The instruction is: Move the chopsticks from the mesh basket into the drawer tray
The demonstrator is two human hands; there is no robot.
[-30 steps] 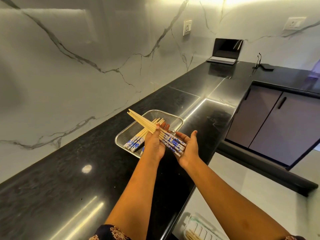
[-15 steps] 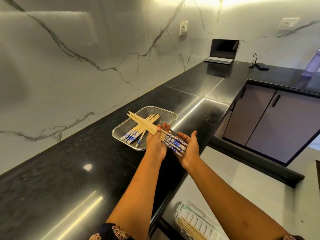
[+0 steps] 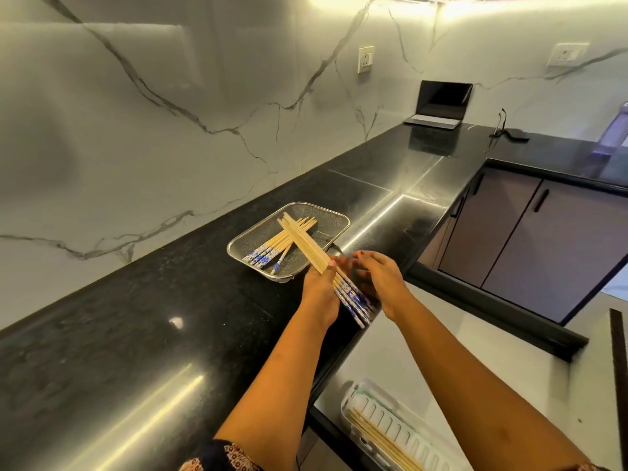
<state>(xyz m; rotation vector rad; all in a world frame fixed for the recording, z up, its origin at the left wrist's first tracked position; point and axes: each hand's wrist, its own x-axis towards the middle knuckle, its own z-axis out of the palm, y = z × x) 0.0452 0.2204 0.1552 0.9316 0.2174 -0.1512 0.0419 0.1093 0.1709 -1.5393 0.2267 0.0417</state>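
chopstick bundle (image 3: pixel 307 251) over counter edge (image 3: pixel 421 239)

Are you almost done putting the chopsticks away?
Partway. Done: a few chopsticks already lie in the drawer tray. In hand: the left hand grips a bundle over the basket, and the right hand is open beside it. Left: several loose chopsticks in the basket.

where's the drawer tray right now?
Head view, bottom edge, right of centre: the drawer tray lies below the black counter front edge, with chopsticks inside.
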